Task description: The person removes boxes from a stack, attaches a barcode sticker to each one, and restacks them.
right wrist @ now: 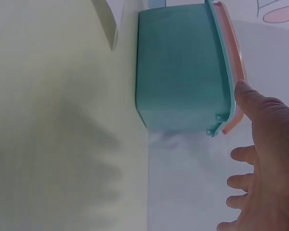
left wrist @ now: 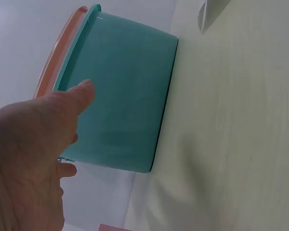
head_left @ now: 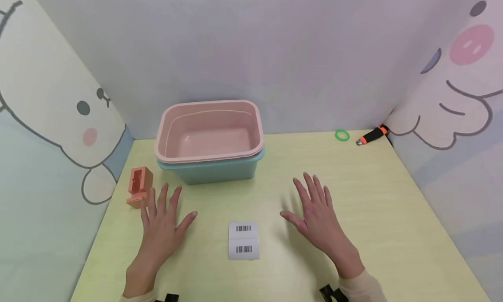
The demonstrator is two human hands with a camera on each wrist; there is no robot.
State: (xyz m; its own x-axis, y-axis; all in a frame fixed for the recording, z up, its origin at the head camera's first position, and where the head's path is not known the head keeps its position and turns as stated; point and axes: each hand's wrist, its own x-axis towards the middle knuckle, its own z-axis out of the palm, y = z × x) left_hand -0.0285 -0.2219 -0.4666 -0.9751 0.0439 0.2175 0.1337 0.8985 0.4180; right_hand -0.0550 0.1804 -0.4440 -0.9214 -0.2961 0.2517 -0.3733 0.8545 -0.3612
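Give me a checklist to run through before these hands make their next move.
1. Left hand free: ok, fingers spread, nothing held.
2. Right hand free: ok, fingers straight, nothing held.
3. Pink bin nested in teal bin: ok, its rim shows above the teal one.
4. Barcode sheet uncovered: ok, both barcodes show, between the hands.
5. Left hand not touching orange holder: cannot tell, fingers overlap it in the head view.
6. Black-and-orange tool apart from both hands: ok, by the back wall.

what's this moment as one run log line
left hand: spread, empty; right hand: spread, empty; barcode sheet: between hands; orange stand: by left hand; pink basin: nested in teal basin
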